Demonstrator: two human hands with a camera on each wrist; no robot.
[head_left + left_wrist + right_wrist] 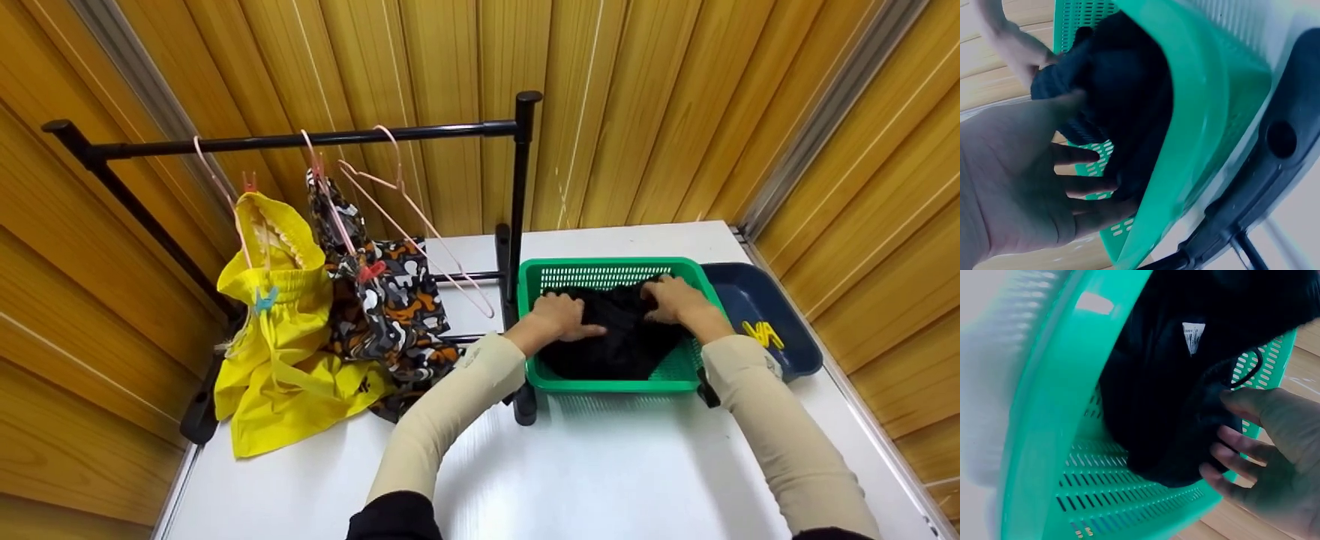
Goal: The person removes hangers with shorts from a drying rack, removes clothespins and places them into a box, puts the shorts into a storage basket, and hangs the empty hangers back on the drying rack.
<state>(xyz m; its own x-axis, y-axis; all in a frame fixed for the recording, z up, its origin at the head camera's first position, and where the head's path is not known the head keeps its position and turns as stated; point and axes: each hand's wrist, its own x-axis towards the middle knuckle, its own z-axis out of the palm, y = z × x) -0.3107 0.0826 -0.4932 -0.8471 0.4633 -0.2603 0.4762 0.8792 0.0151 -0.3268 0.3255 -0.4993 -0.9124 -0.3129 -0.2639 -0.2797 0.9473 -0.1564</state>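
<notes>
A black garment [619, 337] lies bunched in a green perforated basket [615, 386]. The right wrist view shows a white label [1193, 336] and a dark cord loop [1253, 367] on it. My left hand [559, 319] is over the basket's left side; in the left wrist view its fingers [1092, 184] reach out straight against the cloth. At the basket's right side, my right hand [675, 300] touches the garment's far edge. Its thumb and fingers [1241, 464] are spread apart and loosely bent. Folds hide the garment's full shape.
Left of the basket stands a black rack [315, 139]. Yellow shorts [292, 382] and a camouflage-patterned garment [397, 300] hang there on pink hangers, beside a bare pink hanger [431, 225]. A dark blue tray [750, 289] with yellow clips [763, 334] sits right of the basket.
</notes>
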